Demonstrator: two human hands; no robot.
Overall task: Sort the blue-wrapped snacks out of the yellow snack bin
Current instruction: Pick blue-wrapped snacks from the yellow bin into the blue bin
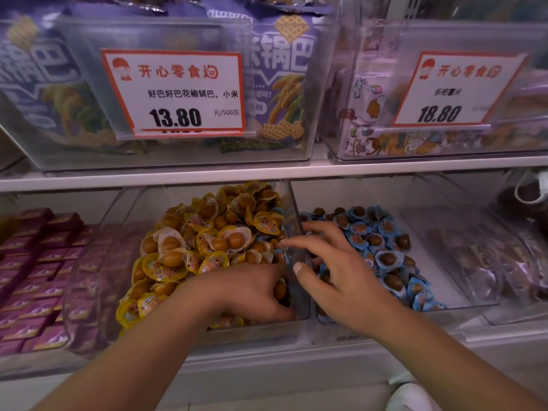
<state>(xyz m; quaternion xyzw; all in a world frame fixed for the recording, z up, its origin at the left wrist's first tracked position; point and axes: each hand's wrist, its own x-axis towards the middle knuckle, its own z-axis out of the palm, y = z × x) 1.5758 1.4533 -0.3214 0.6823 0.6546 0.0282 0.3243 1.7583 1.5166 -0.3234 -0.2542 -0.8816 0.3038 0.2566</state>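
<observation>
Left hand buried in yellow snack bin — right hand spread over divider.

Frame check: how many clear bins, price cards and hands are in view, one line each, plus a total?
Clear bins on the upper shelf: 2, left and right.
Clear bins on the lower shelf, counting only those plainly outlined: 3, yellow snack bin, blue snack bin, one further right.
Price cards: 2, 13.80 and 18.80.
Hands: 2, left hand, right hand.
Total: 9.
</observation>
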